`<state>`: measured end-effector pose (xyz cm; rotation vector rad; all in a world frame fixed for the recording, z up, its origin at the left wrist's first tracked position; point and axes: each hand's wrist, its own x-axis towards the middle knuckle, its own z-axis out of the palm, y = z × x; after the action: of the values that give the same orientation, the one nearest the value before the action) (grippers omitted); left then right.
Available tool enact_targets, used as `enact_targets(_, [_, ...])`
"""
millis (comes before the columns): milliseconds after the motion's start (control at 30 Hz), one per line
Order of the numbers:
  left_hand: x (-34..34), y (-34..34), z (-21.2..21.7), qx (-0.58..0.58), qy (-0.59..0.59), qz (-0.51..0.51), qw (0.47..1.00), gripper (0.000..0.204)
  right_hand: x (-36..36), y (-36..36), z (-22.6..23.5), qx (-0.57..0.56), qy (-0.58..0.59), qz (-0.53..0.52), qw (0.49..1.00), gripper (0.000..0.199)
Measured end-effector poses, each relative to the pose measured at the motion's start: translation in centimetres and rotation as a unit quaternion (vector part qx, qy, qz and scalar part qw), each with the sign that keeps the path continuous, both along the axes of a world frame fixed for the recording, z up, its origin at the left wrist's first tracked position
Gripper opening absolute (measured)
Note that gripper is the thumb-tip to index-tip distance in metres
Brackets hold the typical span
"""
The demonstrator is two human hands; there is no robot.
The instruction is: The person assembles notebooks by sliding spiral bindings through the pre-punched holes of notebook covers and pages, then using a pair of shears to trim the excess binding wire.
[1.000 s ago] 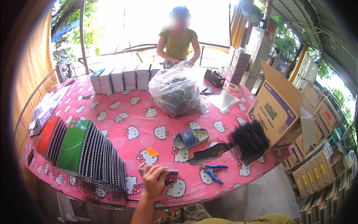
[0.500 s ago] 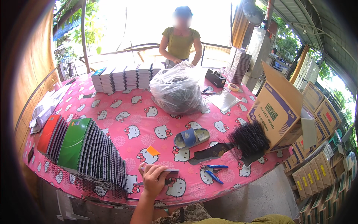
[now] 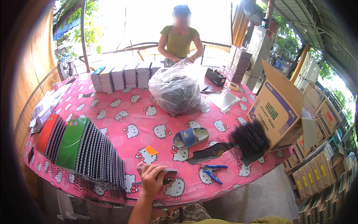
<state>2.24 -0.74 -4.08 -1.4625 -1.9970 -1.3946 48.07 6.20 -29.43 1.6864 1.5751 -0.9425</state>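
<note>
My left hand (image 3: 151, 180) is closed around a thin, flat block with a pale edge (image 3: 170, 170), like a small pad, near the table's front edge. Just under the palm is a dark, narrow object (image 3: 166, 182), mostly hidden. Beyond the hand lies a small orange card (image 3: 151, 150). Blue-handled pliers (image 3: 214, 173) rest to the right of the hand. Left of it stands a tall stack of green-covered spiral notebooks (image 3: 97, 153), with a red-covered stack (image 3: 52, 136) beside it. My right hand is not in view.
A blue slipper (image 3: 191, 137), a pile of black spiral coils (image 3: 249, 140) and an open carton (image 3: 278, 112) are on the pink table (image 3: 141, 108). Farther back are a plastic bag (image 3: 176, 89), notebook stacks (image 3: 125, 76) and a co-worker (image 3: 181, 41). More cartons (image 3: 324, 115) stand at right.
The co-worker's hands have shifted slightly by the plastic bag. My left hand keeps its hold on the flat block; the view has moved a little.
</note>
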Motion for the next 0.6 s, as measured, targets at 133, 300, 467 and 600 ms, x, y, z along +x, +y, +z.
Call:
enact_targets(133, [0.0, 0.0, -0.1, 0.003, -0.002, 0.0, 1.0, 0.011, 0.2, 0.1, 0.0, -0.002, -0.003, 0.005, 1.0, 0.061])
enact_targets(300, [0.2, -0.1, 0.6, 0.006, -0.003, -0.002, 1.0, 0.014, 0.3, 0.5, -0.2, -0.006, -0.008, 0.017, 1.0, 0.062])
enact_targets(467, [0.2, -0.1, 0.5, 0.009, 0.003, -0.001, 1.0, 0.014, 0.5, 0.7, 0.3, -0.016, -0.008, 0.042, 0.999, 0.062])
enact_targets(600, [0.1, 0.0, 0.2, 0.011, 0.019, -0.006, 1.0, 0.014, 0.9, 0.2, 2.5, -0.069, 0.01, 0.134, 0.989, 0.063])
